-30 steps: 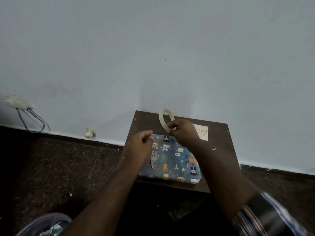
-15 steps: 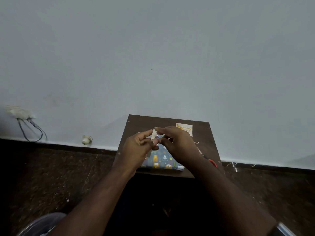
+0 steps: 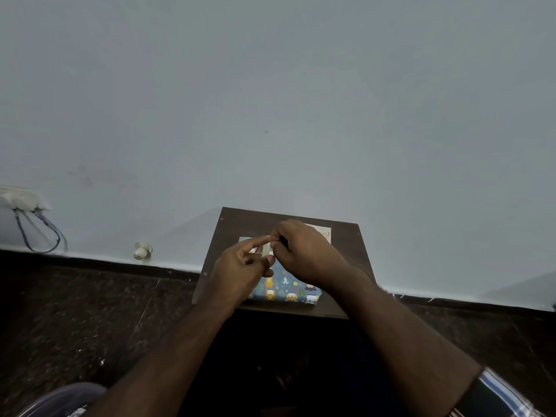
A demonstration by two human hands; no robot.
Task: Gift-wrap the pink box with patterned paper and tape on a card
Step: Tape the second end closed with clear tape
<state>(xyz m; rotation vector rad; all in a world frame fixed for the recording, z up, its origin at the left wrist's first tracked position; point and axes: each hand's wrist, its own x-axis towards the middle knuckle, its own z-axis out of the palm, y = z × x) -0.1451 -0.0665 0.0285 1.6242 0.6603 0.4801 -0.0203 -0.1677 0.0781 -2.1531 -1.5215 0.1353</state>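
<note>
Pinching a tape strip (image 3: pixel 266 250), both hands (image 3: pixel 240 266) (image 3: pixel 304 254) hide the card (image 3: pixel 323 233) partly.

Both forearms bare. Right arm: striped sleeve (image 3: pixel 496 395), blue, white and dark bands, at upper arm.

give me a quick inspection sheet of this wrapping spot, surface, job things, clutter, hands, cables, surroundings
surface: small dark wooden board on a dark speckled floor, set against the wall.
job's things: wrapped box in blue animal-print paper lies flat on the board; card lies behind it, partly hidden; a strip of tape is held between the hands above the box.
clutter: nothing seen on the board.
hands: left hand and right hand each pinch the strip.
cables: blue wires hang from a wall socket, far left.
surroundings: plain grey wall; small white fitting at its base.
</note>
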